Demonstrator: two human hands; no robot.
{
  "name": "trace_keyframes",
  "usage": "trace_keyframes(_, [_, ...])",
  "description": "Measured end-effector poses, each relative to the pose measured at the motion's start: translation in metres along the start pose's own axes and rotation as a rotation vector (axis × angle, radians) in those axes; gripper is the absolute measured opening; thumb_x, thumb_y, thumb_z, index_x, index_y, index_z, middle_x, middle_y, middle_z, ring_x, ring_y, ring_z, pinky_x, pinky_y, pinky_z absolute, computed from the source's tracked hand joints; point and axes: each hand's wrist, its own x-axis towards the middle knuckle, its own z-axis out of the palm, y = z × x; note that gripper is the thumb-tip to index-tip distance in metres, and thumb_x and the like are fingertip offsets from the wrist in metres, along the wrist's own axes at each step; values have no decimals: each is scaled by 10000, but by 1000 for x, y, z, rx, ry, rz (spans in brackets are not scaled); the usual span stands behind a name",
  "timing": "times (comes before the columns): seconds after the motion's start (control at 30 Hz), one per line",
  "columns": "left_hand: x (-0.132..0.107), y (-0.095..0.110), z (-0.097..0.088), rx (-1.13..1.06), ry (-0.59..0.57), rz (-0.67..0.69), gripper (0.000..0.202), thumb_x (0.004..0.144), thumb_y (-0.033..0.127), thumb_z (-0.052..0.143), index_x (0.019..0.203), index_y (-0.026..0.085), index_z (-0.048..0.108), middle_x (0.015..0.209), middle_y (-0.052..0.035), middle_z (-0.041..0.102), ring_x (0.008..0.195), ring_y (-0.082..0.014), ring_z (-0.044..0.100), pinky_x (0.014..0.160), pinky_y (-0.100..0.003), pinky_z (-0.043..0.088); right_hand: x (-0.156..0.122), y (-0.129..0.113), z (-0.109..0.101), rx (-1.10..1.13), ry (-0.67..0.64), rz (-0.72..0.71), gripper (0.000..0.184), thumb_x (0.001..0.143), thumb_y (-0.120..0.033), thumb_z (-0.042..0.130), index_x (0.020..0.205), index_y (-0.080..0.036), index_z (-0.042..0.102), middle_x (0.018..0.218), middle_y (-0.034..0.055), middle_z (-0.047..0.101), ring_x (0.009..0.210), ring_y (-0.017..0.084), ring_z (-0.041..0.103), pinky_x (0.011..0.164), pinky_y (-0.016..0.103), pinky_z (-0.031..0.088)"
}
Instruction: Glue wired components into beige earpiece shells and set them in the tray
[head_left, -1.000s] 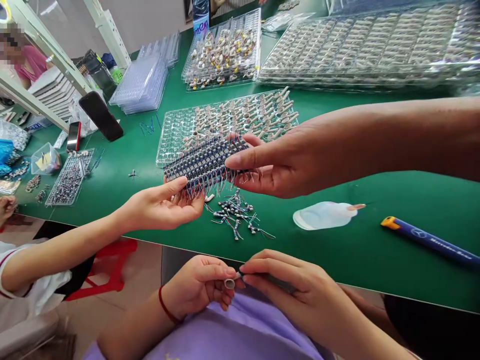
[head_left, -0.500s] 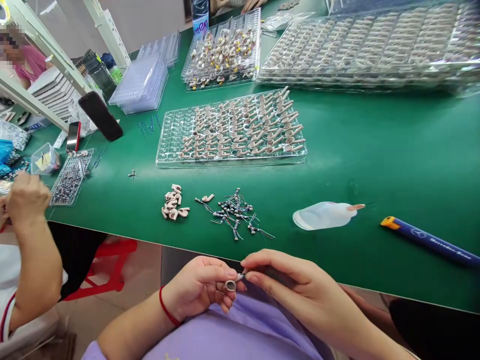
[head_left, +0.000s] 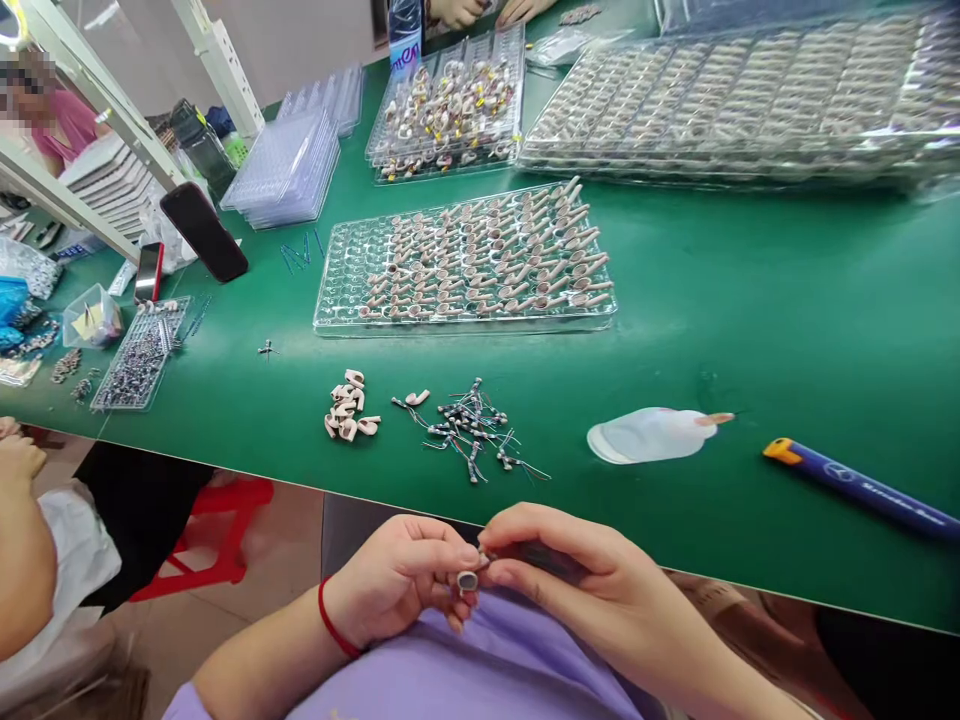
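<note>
My left hand [head_left: 412, 570], a red cord on its wrist, pinches a small beige earbud shell [head_left: 467, 581] whose round dark opening faces up. Fingers of my right hand [head_left: 547, 570] are closed at the shell's stem end; whatever is between them is too small and covered to make out. On the green table beyond my hands lies a pile of small wired components [head_left: 472, 425] with thin leads. Left of it sits a little heap of loose beige shells [head_left: 347, 405], and one single shell [head_left: 417, 398] lies between the two piles.
Behind the piles stands a clear tray [head_left: 352, 265] with rows of beige shells. A white squeeze bottle [head_left: 649, 435] and a blue-and-yellow cutter [head_left: 855, 485] lie at right. Farther back are filled trays [head_left: 720, 100] and stacked trays [head_left: 281, 165]. A co-worker's arm [head_left: 22, 530] is at left.
My fingertips have come closer together around the shell's stem, and the shell has shifted slightly right and down. The co-worker's arm at left has drawn back from the table.
</note>
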Motion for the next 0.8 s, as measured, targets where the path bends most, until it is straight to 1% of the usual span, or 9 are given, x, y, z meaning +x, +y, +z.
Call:
trace_keyframes(0.07, [-2, 0, 1, 65, 14, 77, 338, 580, 394, 830, 622, 118, 640, 526, 0, 607, 416, -80, 533, 404, -186, 438, -1, 0, -1, -16, 14, 2, 111, 843, -307, 643, 851, -208, 692, 769, 25, 720, 680, 155, 674, 613, 216, 545])
trace_keyframes(0.17, [-7, 1, 2, 196, 16, 190, 335, 635, 410, 810, 640, 111, 661, 553, -7, 611, 454, -77, 533, 465, -198, 450, -3, -1, -4, -57, 4, -56, 84, 860, -259, 622, 843, -221, 695, 771, 12, 718, 687, 138, 670, 618, 198, 537])
trace_keyframes(0.23, [-9, 3, 3, 273, 23, 229, 350, 644, 429, 807, 640, 112, 660, 570, -2, 599, 479, -79, 528, 501, -211, 452, -4, -1, -4, -70, 2, -103, 91, 873, -223, 605, 842, -226, 691, 764, 3, 709, 677, 124, 659, 620, 188, 529])
trace_keyframes(0.33, [-12, 5, 5, 382, 54, 287, 356, 664, 449, 791, 646, 118, 660, 591, 4, 574, 501, -84, 514, 518, -224, 432, -5, 1, -3, -60, 19, -160, 101, 878, -178, 597, 857, -229, 681, 763, -2, 699, 673, 116, 651, 619, 184, 526])
trace_keyframes(0.43, [-14, 5, 7, 499, 84, 403, 268, 715, 375, 764, 661, 125, 684, 624, 0, 573, 546, -86, 498, 548, -222, 403, -6, 5, 0, -17, 49, -204, 120, 867, -143, 608, 884, -237, 682, 783, -1, 698, 691, 117, 659, 626, 180, 533])
trace_keyframes(0.53, [-15, 4, 8, 583, 102, 506, 160, 736, 281, 744, 676, 137, 711, 653, -8, 590, 597, -95, 496, 585, -223, 392, -7, 8, 2, 34, 81, -222, 151, 855, -123, 626, 905, -249, 692, 803, 1, 696, 705, 115, 666, 634, 171, 539])
trace_keyframes(0.67, [-16, 5, 9, 667, 120, 581, 111, 746, 248, 733, 696, 149, 735, 660, -19, 612, 619, -107, 510, 597, -226, 396, -9, 8, 5, 95, 119, -210, 136, 845, -141, 653, 887, -255, 714, 791, 6, 686, 694, 116, 666, 623, 167, 543])
trace_keyframes(0.8, [-16, 5, 9, 707, 116, 617, 94, 748, 234, 728, 710, 150, 745, 662, -26, 624, 614, -109, 522, 591, -221, 409, -9, 6, 6, 120, 142, -192, 70, 848, -209, 672, 851, -239, 736, 763, 29, 690, 664, 133, 669, 592, 182, 549])
